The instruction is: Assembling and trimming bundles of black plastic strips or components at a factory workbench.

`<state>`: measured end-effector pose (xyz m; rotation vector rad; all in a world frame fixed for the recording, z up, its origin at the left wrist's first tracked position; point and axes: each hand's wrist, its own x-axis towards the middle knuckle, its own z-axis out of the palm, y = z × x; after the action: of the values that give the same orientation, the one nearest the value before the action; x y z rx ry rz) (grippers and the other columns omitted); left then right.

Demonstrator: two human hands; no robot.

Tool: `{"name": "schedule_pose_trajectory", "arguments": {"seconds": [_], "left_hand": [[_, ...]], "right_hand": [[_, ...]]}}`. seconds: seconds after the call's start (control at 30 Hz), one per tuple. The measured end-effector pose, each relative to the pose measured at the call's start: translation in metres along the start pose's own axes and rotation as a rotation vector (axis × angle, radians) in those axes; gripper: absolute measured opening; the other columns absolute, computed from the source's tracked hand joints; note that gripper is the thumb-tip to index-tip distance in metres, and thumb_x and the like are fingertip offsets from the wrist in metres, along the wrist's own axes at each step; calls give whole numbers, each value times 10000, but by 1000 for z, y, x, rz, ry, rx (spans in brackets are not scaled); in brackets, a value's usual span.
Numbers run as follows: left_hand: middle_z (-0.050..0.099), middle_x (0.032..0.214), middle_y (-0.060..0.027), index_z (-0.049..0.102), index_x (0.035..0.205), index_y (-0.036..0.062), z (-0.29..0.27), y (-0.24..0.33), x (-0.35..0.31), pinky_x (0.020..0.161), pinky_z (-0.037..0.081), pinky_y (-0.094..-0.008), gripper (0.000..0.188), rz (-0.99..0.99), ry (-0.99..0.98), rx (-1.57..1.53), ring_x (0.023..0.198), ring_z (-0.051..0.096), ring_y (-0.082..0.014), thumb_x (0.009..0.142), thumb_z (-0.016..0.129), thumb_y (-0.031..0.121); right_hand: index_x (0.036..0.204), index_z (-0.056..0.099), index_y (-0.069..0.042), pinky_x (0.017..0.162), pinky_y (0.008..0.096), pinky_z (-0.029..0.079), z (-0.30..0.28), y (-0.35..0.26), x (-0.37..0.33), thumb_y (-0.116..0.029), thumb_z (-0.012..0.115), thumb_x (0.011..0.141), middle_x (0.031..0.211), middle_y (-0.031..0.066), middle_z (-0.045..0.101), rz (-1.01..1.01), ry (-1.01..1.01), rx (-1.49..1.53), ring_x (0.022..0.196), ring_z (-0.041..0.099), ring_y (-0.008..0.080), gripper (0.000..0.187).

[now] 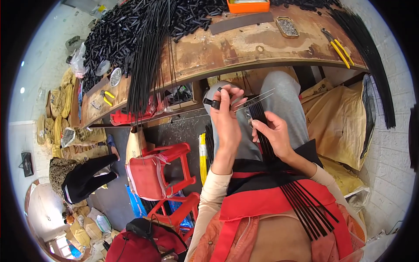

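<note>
Above my lap, my left hand (226, 105) is closed around small black plastic pieces (212, 103), some sticking out past its fingers. My right hand (274, 133) grips a bundle of thin black rods (261, 118) between thumb and fingers. The rods run down over my lap, and several black rod ends (307, 209) fan out across my red apron (257, 203). Thin silvery wires (262, 95) point up and right between my hands; their lower ends are hidden near my left fingertips.
A worn wooden table (244, 46) ahead bears a heap of black plastic pieces (126, 35), long black rods (146, 61), yellow-handled pliers (339, 50), a metal tin (287, 27) and an orange box (248, 6). Red stools (179, 161) stand left. Another person (85, 177) bends over farther left.
</note>
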<state>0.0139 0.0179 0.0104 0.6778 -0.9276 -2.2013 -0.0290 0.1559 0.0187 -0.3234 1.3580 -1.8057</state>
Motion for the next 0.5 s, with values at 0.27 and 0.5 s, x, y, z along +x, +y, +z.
{"name": "schedule_pose_trajectory", "arguments": {"seconds": [0.27, 0.5], "left_hand": [[634, 973, -59, 573, 1200, -9, -16, 6, -5, 768, 532, -298, 298, -59, -41, 64, 902, 624, -151, 993, 532, 201], [657, 1030, -109, 605, 1156, 10, -34, 9, -10, 836, 569, -275, 253, -225, -98, -234, 950, 668, -188, 940, 614, 142]], "right_hand": [[969, 589, 3, 576, 234, 485, 0, 7, 1, -149, 620, 932, 746, 56, 620, -17, -27, -53, 622, 590, 107, 160], [961, 577, 2, 609, 242, 519, 0, 8, -4, -139, 616, 934, 753, 65, 624, -7, -25, 10, 646, 602, 115, 149]]}}
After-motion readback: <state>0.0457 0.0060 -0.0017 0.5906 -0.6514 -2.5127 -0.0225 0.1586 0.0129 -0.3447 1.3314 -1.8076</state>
